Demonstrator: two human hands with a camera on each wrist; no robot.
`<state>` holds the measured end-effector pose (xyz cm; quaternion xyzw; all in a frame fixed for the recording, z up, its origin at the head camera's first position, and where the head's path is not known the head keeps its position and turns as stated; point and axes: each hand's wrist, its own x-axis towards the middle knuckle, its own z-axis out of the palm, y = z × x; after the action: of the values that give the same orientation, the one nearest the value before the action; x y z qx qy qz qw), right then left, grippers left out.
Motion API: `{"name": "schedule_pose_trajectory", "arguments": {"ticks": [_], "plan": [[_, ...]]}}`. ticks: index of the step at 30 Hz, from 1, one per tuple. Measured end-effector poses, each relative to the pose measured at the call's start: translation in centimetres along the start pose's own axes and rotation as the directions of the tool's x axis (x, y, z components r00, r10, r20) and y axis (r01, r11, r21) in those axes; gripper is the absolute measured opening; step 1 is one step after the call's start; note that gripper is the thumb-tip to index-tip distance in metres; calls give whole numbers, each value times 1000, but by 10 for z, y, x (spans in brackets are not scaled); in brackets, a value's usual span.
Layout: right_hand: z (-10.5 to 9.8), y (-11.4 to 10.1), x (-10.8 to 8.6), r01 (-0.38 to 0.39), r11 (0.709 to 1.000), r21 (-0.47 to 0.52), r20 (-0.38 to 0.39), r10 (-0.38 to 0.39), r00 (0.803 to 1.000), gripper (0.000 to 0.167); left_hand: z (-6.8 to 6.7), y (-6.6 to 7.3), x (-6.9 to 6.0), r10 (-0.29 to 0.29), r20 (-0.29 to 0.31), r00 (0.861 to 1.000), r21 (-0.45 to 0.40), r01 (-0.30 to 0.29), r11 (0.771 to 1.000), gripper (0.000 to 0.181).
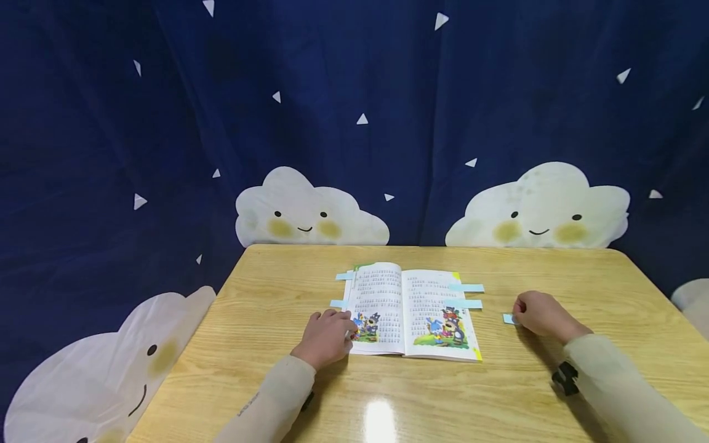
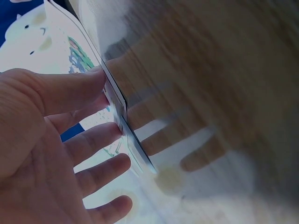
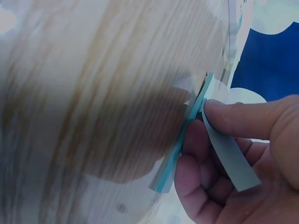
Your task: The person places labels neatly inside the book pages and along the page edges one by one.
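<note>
An illustrated book lies spread on the table, with light-blue sticky tabs sticking out from both side edges. At its lower left corner, my left hand rests on the book's edge. Its thumb touches the page edge, and the other fingers are mostly straight in the left wrist view. Right of the book, my right hand pinches a pale strip-shaped sticky tab between thumb and forefinger. Beneath those fingertips lies a thin light-blue pad of tabs, partly hidden by the hand.
The wooden table has rounded far corners. Behind it hangs a dark blue curtain with white triangles and smiling clouds. A bright reflection lies on the table's near part. Dark bands show at both wrists.
</note>
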<state>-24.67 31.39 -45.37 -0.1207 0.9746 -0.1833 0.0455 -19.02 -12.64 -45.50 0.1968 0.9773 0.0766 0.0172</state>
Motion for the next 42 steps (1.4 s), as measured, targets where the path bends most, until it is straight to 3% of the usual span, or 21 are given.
{"name": "schedule_pose_trajectory", "arguments": {"ticks": [11,42], "plan": [[-5,-1,-1,-25,1000,7,12,25,1000,15,-5,0,7,9,-7,1000,16,-9,1000,19],[-4,-4,3,-24,999,-21,48,25,999,13,-1,2,-1,-17,11,1000,-3,17,1000,19]]}}
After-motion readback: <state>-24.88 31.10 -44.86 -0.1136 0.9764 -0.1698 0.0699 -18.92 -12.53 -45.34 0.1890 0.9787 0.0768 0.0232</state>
